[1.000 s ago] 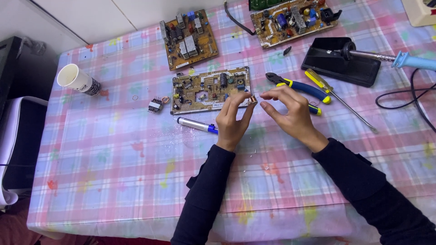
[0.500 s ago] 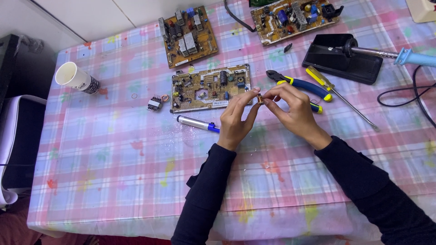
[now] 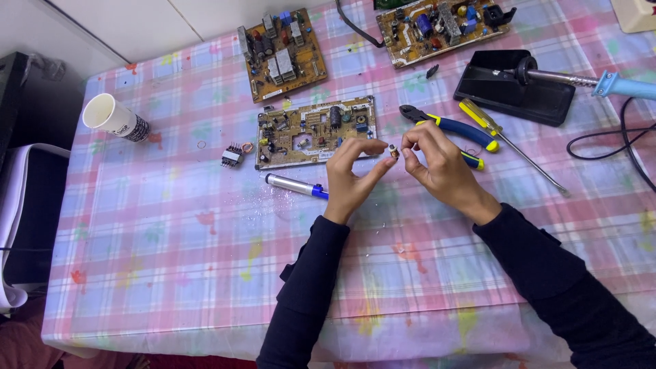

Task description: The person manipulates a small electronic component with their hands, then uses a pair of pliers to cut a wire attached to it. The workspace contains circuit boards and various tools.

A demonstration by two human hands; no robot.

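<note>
Checked surface [image 3: 205, 260], boards far. Middle board [image 3: 316, 131] just beyond both hands. Left hand [image 3: 352, 179] and right hand [image 3: 437, 164] raised, fingers [image 3: 383, 162] of both pinched narrow on one tiny part [image 3: 393, 150] between them. Inspecting or straightening the part, by the look. Calls for steady, fine fingertip control next, pliers [image 3: 447, 126] near at right.

Pink-blue plaid tablecloth [image 3: 171, 273], blue-yellow pliers [image 3: 454, 127], black sleeves [image 3: 307, 287] — tan circuit board [image 3: 316, 131]
</note>
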